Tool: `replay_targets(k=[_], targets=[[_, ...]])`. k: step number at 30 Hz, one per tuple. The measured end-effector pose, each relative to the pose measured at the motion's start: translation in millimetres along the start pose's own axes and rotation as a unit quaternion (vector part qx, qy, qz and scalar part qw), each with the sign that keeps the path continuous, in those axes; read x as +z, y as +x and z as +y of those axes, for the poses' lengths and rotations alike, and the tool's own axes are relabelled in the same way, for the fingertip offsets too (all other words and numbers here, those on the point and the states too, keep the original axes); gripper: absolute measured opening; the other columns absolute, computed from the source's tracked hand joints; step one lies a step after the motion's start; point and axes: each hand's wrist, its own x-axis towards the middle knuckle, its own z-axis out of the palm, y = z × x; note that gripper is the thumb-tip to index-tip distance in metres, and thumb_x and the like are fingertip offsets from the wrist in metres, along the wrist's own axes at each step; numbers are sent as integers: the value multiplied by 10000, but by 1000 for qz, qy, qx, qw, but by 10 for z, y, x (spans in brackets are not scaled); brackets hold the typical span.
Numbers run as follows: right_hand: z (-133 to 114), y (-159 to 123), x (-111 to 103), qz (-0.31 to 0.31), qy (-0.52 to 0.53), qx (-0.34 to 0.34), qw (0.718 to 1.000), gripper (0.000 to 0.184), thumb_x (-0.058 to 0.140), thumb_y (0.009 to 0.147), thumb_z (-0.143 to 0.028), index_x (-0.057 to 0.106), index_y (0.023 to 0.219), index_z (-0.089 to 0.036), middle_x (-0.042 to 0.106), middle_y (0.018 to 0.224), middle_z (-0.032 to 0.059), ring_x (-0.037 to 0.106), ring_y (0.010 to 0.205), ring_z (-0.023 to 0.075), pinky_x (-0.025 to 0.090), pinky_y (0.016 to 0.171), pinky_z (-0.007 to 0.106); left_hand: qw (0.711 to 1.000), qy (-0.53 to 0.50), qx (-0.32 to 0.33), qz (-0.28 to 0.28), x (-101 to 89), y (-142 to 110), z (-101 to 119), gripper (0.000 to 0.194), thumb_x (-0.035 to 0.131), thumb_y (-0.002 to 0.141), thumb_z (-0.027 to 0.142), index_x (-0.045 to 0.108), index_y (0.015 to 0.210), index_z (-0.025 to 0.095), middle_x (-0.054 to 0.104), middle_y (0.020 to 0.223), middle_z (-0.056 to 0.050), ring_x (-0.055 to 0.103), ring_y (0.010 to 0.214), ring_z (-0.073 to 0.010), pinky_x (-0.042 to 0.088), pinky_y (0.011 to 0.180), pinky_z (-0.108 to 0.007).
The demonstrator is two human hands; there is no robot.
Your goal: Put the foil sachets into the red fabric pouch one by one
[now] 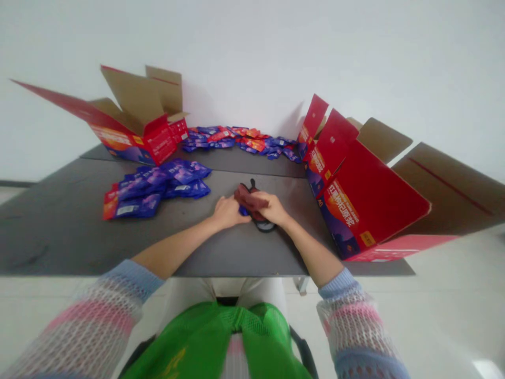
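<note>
Over the middle of the grey table, my left hand [229,212] is closed around a small blue packet [243,210], mostly hidden by the fingers. My right hand [274,208] grips a folded brown cloth [249,199] close beside it, the cloth reaching toward the left hand. Beneath both hands lies a dark object with a black and grey rounded edge [265,226]; its kind cannot be made out. To the left of my hands is a heap of blue and purple packets [165,184], with an orange-red one at its near end.
An open red carton [158,139] stands at the back left. Two open red cartons [371,195] line the right side, flaps spread. Several blue and red packets [244,139] run along the wall. The grey table's front edge [236,275] lies close to my lap.
</note>
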Motion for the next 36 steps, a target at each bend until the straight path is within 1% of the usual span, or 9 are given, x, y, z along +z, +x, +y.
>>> replay_targets(k=[4, 10, 13, 15, 18, 21, 24, 31, 36], targets=[[-194, -23, -25, -123, -157, -1, 980, 475, 613, 745, -101, 760, 1153, -296, 731, 1223, -3, 649, 1158, 208, 459, 1071, 356, 1000, -4, -1, -1, 9, 3, -13, 560, 716, 743, 604, 706, 1158, 227, 728, 1132, -88, 684, 1054, -311, 481, 886, -390], [-263, -36, -145, -44, -358, 205, 910, 455, 507, 898, -118, 749, 1186, -373, 718, 1267, -16, 602, 1173, 259, 479, 1000, 421, 1000, -12, 4, 3, 21, 17, -60, 705, 697, 730, 704, 677, 1269, 249, 728, 1114, -77, 686, 1030, -304, 471, 887, -380], [-214, -56, -160, -19, -379, 248, 891, 465, 492, 911, -127, 732, 1223, -374, 704, 1299, -10, 593, 1169, 277, 486, 969, 442, 1000, -27, 1, 1, 33, 13, -74, 722, 717, 728, 687, 663, 1312, 266, 719, 1177, -76, 675, 1072, -297, 461, 920, -372], [-162, -75, -147, 7, -365, 238, 900, 500, 500, 872, -86, 733, 1226, -352, 704, 1299, -12, 592, 1176, 277, 481, 988, 449, 999, -32, 3, 1, 29, 10, -74, 723, 716, 733, 683, 660, 1320, 265, 714, 1201, -78, 671, 1090, -293, 458, 936, -370], [-75, -75, -95, 25, -265, 147, 953, 533, 535, 811, -59, 714, 1257, -290, 705, 1301, 1, 607, 1202, 242, 465, 1046, 407, 1000, -24, -2, 1, 14, 12, -63, 700, 708, 733, 695, 694, 1260, 233, 728, 1156, -101, 685, 1055, -308, 473, 918, -383], [-20, -38, -20, -21, -99, 23, 995, 458, 610, 820, -160, 695, 1263, -241, 712, 1282, 33, 645, 1181, 205, 471, 1050, 350, 999, -8, -31, -9, 9, 18, -55, 646, 715, 720, 694, 749, 1104, 176, 751, 1051, -135, 702, 1000, -340, 493, 876, -397], [-6, -4, 23, -81, -47, -43, 995, 330, 662, 821, -250, 732, 1144, -234, 740, 1200, 40, 672, 1138, 209, 451, 1078, 370, 999, -15, -38, -16, 19, 26, -59, 578, 738, 712, 659, 757, 1036, 182, 760, 1017, -121, 707, 998, -334, 496, 868, -376], [39, 5, -117, -95, -221, 25, 970, 367, 614, 802, -142, 734, 1124, -270, 732, 1230, -2, 643, 1161, 220, 438, 1075, 395, 1000, -26, -1, -8, 56, 56, -103, 690, 686, 712, 754, 703, 1087, 176, 723, 1079, -123, 676, 1030, -331, 468, 869, -385], [14, 20, -145, -96, -292, 78, 948, 447, 581, 811, -120, 715, 1185, -326, 709, 1280, -64, 605, 1170, 231, 462, 1036, 382, 996, -84, -15, -19, 70, 37, -100, 638, 735, 725, 673, 704, 1165, 211, 715, 1093, -94, 658, 1048, -308, 439, 891, -380]])
